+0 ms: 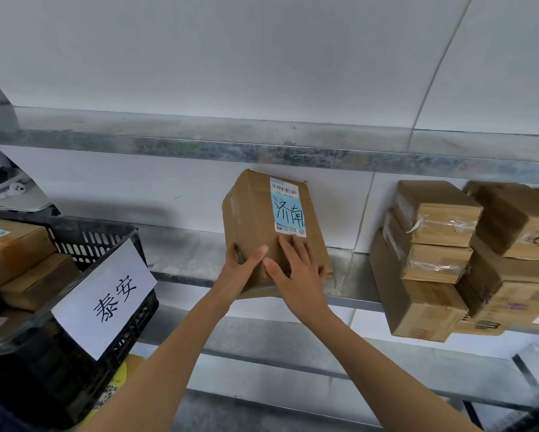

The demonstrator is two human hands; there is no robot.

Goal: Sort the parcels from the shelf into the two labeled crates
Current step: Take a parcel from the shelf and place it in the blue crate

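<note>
Item under handling: one cardboard box (pixel 255 213), held clear of the shelf (pixel 184 254), in front of its middle section and tilted with the top leaning away. A blue and white label (pixel 288 207) with a barcode and handwritten characters is stuck on the box's front face.

Left hand (pixel 240 269): grasping the box at its lower left corner, thumb across the front face, fingers wrapped round the left edge.

Right hand (pixel 299 272): laid flat on the lower front face just below the label, fingers spread and straight, pressing rather than clenched.

At the left end of the shelf stands a black crate (pixel 106 238) with a white paper sign (pixel 106 297) on its rim; several parcels (pixel 15 244) lie inside.

On the right part of the shelf sits a stack of boxes (pixel 433 263), well apart from the held box.
</note>
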